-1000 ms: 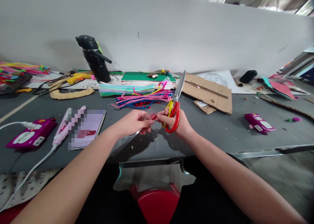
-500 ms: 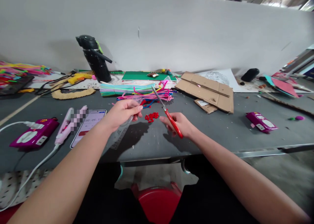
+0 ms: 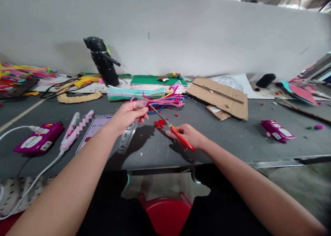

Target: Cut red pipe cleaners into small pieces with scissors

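My right hand [image 3: 190, 136] grips red-handled scissors [image 3: 172, 129], whose blades point up and left toward my left hand. My left hand [image 3: 129, 113] is raised over the dark table [image 3: 232, 139] and pinches a small clear piece with a red bit at its tip, right at the scissor tips. Several small red cut pieces [image 3: 160, 123] lie on the table under the blades. A clear ruler [image 3: 126, 139] lies below my left hand. A bundle of coloured pipe cleaners [image 3: 160, 100] lies just behind the hands.
A black flask [image 3: 103, 61] stands at the back. Cardboard pieces [image 3: 219, 96] lie to the right, a phone [image 3: 94, 127] and a pink tool [image 3: 73, 130] to the left, magenta packets [image 3: 38, 141] [image 3: 278, 132] at both sides, and a green mat [image 3: 152, 80] behind.
The scissors came down from upright to lie low with their blades toward my left hand. My left hand moved up and away from the table, and red cut pieces now lie on it.
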The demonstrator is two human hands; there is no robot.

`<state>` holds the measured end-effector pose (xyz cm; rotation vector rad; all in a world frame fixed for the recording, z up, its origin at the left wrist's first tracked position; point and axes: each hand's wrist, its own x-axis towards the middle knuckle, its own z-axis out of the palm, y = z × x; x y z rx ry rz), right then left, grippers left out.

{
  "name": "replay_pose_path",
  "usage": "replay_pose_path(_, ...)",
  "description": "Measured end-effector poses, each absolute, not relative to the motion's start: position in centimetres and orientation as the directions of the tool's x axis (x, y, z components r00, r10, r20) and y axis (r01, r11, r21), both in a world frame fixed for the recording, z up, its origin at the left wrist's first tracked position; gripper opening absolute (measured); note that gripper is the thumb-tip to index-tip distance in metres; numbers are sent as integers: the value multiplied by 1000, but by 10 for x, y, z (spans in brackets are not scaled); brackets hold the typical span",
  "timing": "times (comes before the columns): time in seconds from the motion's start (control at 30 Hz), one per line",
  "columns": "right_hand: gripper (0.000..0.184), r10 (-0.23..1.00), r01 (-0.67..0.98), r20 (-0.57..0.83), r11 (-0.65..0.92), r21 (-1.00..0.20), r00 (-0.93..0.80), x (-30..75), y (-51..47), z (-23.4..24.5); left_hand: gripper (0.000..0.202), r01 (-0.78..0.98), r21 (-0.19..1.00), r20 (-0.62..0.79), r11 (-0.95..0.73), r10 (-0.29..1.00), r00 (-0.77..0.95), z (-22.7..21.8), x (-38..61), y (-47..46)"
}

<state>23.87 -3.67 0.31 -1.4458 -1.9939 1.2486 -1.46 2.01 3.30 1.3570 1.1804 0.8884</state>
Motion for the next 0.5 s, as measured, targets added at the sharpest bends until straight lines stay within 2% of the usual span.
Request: replay_pose_path(0.5, 53, 896, 567, -190, 80, -820, -401, 236, -36, 5, 25, 194, 978, -130, 80, 957, 261, 30, -11, 21)
